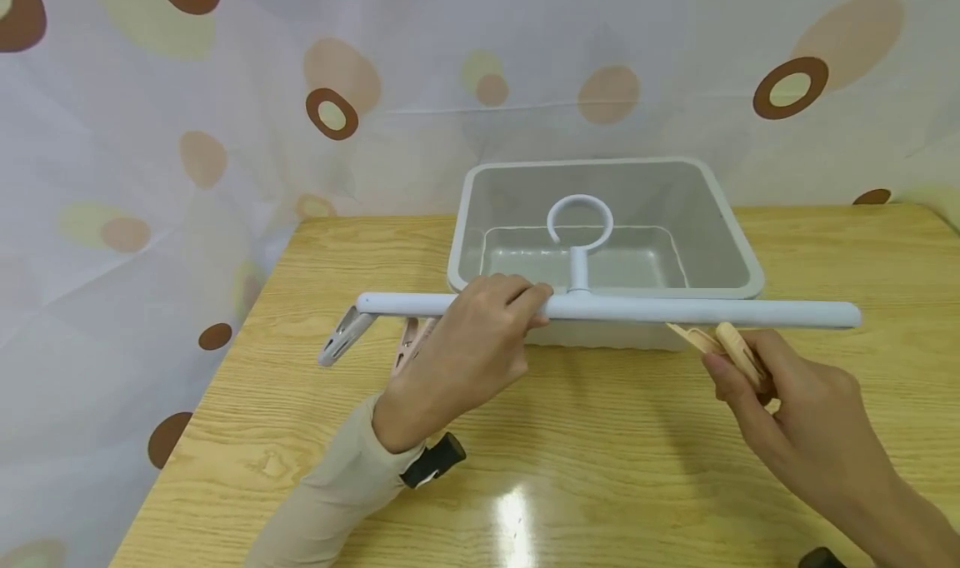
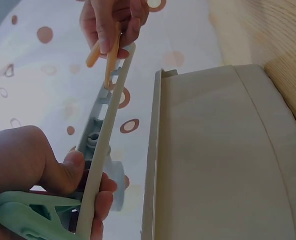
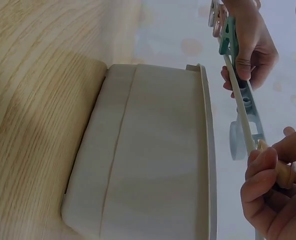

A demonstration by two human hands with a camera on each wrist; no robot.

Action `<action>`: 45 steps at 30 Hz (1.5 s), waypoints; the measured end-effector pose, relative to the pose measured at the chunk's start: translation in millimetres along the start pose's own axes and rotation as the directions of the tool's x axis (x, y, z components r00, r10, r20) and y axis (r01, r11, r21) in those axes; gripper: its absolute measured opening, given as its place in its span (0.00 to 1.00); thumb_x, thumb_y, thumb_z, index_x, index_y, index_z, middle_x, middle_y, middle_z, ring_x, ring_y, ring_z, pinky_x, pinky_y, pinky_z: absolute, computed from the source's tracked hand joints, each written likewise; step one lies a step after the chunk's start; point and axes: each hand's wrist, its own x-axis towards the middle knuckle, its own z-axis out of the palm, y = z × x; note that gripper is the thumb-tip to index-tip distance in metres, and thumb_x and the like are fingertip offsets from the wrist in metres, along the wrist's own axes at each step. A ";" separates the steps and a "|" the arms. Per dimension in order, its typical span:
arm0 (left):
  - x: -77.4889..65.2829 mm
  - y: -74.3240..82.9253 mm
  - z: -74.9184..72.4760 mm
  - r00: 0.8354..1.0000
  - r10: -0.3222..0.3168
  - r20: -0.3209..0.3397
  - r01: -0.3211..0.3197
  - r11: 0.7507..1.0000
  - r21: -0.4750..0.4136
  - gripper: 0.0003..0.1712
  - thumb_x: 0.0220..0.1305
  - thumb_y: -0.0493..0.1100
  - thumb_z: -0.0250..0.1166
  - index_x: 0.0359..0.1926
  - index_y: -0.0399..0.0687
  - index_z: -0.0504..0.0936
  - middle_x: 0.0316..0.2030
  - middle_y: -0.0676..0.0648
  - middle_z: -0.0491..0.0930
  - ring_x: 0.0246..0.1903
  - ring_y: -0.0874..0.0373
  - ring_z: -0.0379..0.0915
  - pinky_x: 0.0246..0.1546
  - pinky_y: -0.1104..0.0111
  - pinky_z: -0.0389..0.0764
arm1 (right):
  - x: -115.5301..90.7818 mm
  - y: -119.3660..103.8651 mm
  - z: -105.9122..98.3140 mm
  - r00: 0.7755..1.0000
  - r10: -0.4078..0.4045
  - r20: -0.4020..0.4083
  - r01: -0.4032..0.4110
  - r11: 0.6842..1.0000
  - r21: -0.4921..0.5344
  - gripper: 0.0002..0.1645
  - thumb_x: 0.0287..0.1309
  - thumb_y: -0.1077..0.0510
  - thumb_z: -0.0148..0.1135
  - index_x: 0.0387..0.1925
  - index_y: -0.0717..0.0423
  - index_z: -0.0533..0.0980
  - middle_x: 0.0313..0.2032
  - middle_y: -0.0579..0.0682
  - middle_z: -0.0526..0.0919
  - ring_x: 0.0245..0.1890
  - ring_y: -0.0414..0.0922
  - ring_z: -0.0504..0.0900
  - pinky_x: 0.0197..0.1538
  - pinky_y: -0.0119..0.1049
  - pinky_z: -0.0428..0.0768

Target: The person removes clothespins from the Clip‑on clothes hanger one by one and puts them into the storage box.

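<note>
A pale blue-white hanger bar (image 1: 697, 311) with a round hook (image 1: 580, 200) is held level in front of the bin. My left hand (image 1: 476, 347) grips it left of the hook. Off its left end hang a grey clip (image 1: 347, 335) and a pink clip (image 1: 408, 343). A green clip (image 2: 38, 215) beside the left hand shows in the left wrist view. With thumb and fingers, my right hand (image 1: 806, 414) pinches a yellow-beige clip (image 1: 738, 356) just under the bar's right half. Its tip reaches the bar's slotted underside in the left wrist view; whether it is attached I cannot tell.
A grey plastic bin (image 1: 592, 162) stands behind the bar on the wood-grain table (image 1: 600, 468). Behind the table hangs a white curtain (image 1: 435, 43) with brown and beige spots. A black strap (image 1: 433, 460) is on the left wrist.
</note>
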 end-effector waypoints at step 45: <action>-8.9 6.2 15.2 0.993 0.027 -0.118 -0.024 0.999 0.027 0.15 0.61 0.42 0.67 0.49 0.46 0.83 0.38 0.48 0.83 0.38 0.57 0.80 0.39 0.64 0.75 | 45.0 45.2 -56.1 0.984 -0.134 0.118 0.162 0.947 -0.276 0.17 0.64 0.56 0.60 0.43 0.69 0.75 0.21 0.47 0.79 0.16 0.23 0.66 0.15 0.19 0.63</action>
